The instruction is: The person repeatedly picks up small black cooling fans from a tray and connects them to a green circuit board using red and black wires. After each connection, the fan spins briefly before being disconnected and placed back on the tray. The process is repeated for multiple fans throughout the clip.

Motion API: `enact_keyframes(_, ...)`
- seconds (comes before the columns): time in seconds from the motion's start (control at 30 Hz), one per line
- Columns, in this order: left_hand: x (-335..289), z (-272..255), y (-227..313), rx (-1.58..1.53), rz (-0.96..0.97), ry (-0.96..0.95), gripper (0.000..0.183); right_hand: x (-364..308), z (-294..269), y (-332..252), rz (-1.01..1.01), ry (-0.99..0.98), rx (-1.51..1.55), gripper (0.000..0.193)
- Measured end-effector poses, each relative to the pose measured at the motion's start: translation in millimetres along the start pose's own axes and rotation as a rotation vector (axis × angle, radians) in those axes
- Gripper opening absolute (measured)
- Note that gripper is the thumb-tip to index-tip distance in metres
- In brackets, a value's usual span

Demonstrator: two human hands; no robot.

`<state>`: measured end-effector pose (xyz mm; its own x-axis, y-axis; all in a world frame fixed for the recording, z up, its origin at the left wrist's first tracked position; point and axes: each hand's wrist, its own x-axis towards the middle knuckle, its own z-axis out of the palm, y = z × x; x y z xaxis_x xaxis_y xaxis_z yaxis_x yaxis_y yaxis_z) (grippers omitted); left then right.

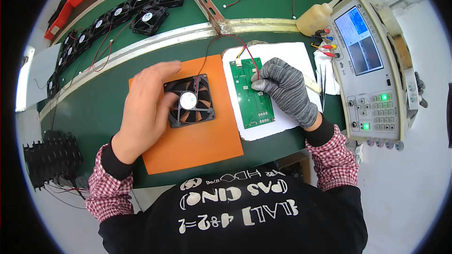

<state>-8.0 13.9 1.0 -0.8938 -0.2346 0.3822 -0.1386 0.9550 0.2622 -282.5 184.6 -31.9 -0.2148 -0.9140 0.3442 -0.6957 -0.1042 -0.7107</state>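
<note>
A black square fan (189, 101) with a white round label lies on an orange mat (202, 148). My bare left hand (148, 106) is arched at the fan's left side, thumb at its frame and fingers stretched out past its upper corner. From the fan a thin red and black cable (246, 47) loops up and over to the right. My right hand (285, 89), in a grey knit glove, pinches the end of that cable over a green circuit board (249, 99). Its fingers hide the cable's tip. The board lies on a white sheet (282, 129).
A tester (369, 66) with a lit screen stands at the right, clip leads (327, 47) at its side. Near it is a yellowish squeeze bottle (314, 19). Several fans (120, 14) line the back left behind a metal rail (141, 49); more are stacked (52, 160) at the left.
</note>
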Motion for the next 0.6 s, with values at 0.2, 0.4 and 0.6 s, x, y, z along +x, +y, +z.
enact_keyframes(0.2,2,32,18,-0.112,-0.084,-0.028,0.099,3,-2,3,0.081,-0.012,-0.048,0.017)
enact_keyframes(0.4,-2,21,20,0.012,0.066,0.18,0.095,1,5,5,-0.071,0.033,-0.072,0.017)
enact_keyframes(0.6,-7,-53,47,-0.829,0.156,0.225,0.069,-3,-4,7,-0.008,0.015,-0.133,0.019)
